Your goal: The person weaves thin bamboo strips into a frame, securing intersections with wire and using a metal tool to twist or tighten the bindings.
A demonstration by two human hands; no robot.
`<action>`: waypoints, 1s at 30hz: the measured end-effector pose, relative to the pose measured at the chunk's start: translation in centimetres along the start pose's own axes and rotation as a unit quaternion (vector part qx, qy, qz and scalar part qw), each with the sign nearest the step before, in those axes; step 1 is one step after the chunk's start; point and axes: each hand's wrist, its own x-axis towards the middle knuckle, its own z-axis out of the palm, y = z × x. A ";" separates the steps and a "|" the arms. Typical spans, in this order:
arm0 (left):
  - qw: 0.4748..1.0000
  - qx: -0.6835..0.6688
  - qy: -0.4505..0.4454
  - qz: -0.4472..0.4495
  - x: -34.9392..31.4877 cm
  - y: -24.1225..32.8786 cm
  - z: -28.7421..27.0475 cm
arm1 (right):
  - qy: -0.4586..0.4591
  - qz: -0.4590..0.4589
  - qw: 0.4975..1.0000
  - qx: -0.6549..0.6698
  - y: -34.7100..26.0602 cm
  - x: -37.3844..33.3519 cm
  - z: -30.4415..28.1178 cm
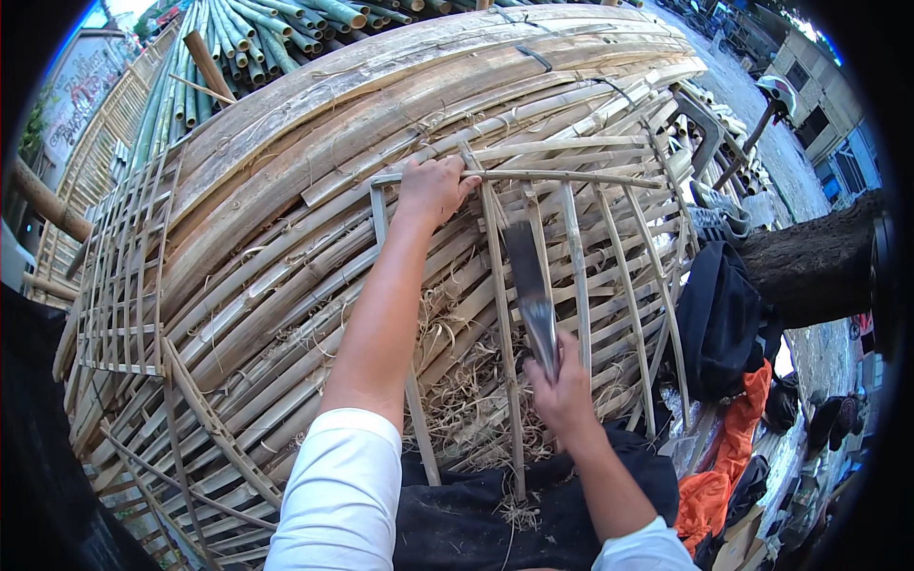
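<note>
My left hand (434,188) is closed around the top bar of a bamboo-strip frame (571,177), where an upright slat meets it. Several slats run down from that bar toward my lap. In my right hand (566,395) is a broad-bladed knife (526,271), my fingers wrapped round its metal-coloured handle. Its dark blade, slightly blurred, points up and away from me, over the frame's middle slats. I cannot tell whether the blade touches one. Below the bar, curly bamboo shavings (466,395) lie between the slats and on the dark cloth (438,523) over my lap.
Long split bamboo boards (314,143) are piled beyond the frame, with green bamboo poles (238,38) behind. Lattice panels (124,266) lean at left. A dark log (809,257), a black cloth bag (719,314) and orange cloth (724,476) are at right.
</note>
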 end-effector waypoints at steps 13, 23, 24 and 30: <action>0.997 0.045 -0.054 0.014 0.5 -0.2 -0.1 | 0.024 -0.018 1.000 0.002 -2.8 12.2 2.1; 0.998 0.031 -0.041 0.023 0.5 0.0 0.2 | 0.000 -0.012 0.997 -0.070 -0.9 13.1 2.3; 0.998 0.047 -0.047 0.022 0.4 -0.1 0.1 | -0.007 0.002 0.999 -0.038 -1.9 12.9 2.2; 0.998 0.047 -0.040 0.032 0.4 -0.5 0.2 | -0.014 0.049 0.999 -0.005 -5.5 12.2 0.6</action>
